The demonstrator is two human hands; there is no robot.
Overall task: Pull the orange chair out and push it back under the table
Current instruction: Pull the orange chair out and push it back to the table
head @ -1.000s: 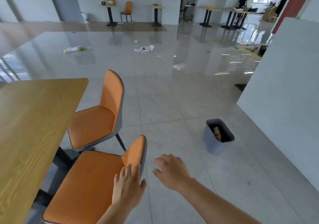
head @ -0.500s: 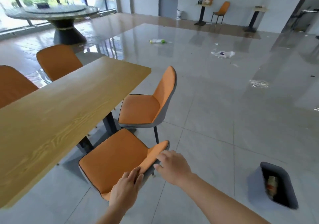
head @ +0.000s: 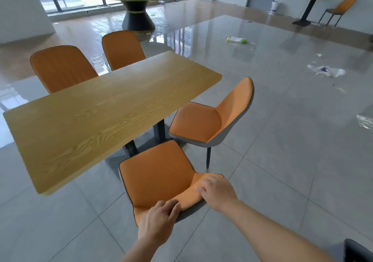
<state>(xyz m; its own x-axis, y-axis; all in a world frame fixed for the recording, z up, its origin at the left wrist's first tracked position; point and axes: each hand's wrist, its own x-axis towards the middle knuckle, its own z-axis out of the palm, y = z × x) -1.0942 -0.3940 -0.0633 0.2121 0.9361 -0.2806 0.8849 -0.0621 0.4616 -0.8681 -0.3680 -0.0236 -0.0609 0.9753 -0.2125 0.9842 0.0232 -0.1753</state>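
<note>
Pictured at 12 o'clock from the hands: orange chair [head: 157, 177], seat facing the wooden table [head: 101, 110], backrest nearest the camera. Left hand [head: 159, 221] at the chair's 7 o'clock, fingers curled over the backrest's top edge. Right hand [head: 217, 193] at its 4 o'clock on the same rim, fingers bent over it, apparently gripping. Both in contact, so no nearer hand to choose.

Seat almost wholly out in the open, front edge just beside the dark table legs [head: 160, 130]. Long axis running from the hands toward 11 o'clock, in under the tabletop; likely a push along that line.

Smooth orange upholstery, dark piping, curved 1-piece seat and back over a grey shell. Glossy grey floor tiles [head: 282, 161] underneath, probably an easy slide. Twin chair [head: 212, 118] close alongside at 1 o'clock.
</note>
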